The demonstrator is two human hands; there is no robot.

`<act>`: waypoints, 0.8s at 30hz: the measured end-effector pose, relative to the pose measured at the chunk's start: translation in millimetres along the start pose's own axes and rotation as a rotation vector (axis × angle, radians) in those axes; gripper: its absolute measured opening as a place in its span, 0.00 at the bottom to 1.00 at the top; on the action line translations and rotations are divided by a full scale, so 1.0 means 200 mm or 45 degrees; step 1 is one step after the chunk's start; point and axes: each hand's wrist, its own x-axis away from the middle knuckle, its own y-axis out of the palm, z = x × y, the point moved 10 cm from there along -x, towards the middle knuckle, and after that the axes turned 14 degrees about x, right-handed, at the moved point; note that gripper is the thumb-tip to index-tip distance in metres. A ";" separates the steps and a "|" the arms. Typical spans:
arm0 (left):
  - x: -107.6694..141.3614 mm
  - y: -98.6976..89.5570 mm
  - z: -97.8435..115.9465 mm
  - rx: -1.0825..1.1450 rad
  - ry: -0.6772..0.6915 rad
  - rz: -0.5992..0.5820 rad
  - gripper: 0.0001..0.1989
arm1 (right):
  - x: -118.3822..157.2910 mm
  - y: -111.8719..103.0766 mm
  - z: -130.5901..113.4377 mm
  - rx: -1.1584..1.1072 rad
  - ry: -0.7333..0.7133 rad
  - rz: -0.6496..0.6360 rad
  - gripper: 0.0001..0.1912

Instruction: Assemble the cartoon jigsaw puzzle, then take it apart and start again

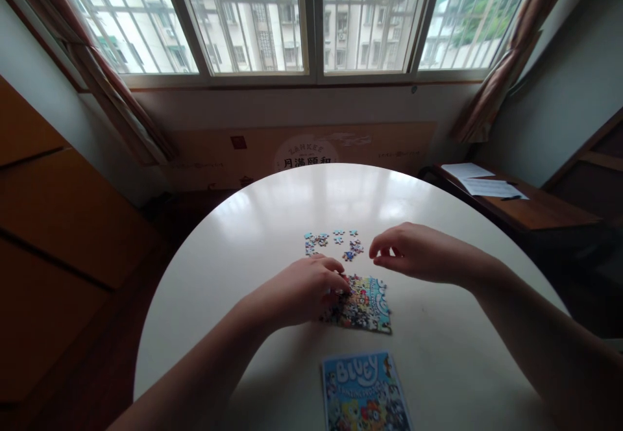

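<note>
A partly assembled jigsaw puzzle [367, 304] lies on the white round table, colourful cartoon figures on it and blue along its right side. My left hand [316, 285] rests over its upper left part, fingers bent inward and closed at the puzzle; whatever is between the fingertips is hidden. To the right of the loose puzzle pieces [350, 254], my right hand [402, 249] hovers above the table. Its thumb and fingers are curved with a gap between them, and nothing shows in it. More loose pieces [318, 239] lie beyond my left hand.
Closest to me on the table [195, 301] lies a blue "Bluey" picture sheet or box [365, 389]. A brown side table [549, 207] with papers [491, 187] and a pen stands at the right. Barred windows and a printed cardboard panel [389, 148] are behind.
</note>
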 end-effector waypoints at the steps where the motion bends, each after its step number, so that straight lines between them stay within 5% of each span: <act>1: 0.01 -0.01 -0.01 -0.020 -0.026 -0.006 0.17 | 0.02 0.02 -0.01 0.000 -0.017 -0.084 0.10; 6: 0.06 -0.04 -0.02 -0.082 -0.113 -0.020 0.12 | 0.06 0.13 -0.03 0.091 0.042 -0.352 0.08; 11: 0.11 -0.06 -0.02 -0.065 -0.253 -0.086 0.11 | 0.06 0.17 -0.08 0.094 0.021 -0.418 0.09; 16: 0.14 -0.09 -0.06 -0.051 -0.389 -0.101 0.15 | 0.01 0.18 -0.14 0.072 -0.059 -0.223 0.05; 24: 0.10 -0.08 -0.01 -0.021 -0.342 -0.064 0.10 | -0.03 0.17 -0.23 0.064 -0.184 -0.012 0.06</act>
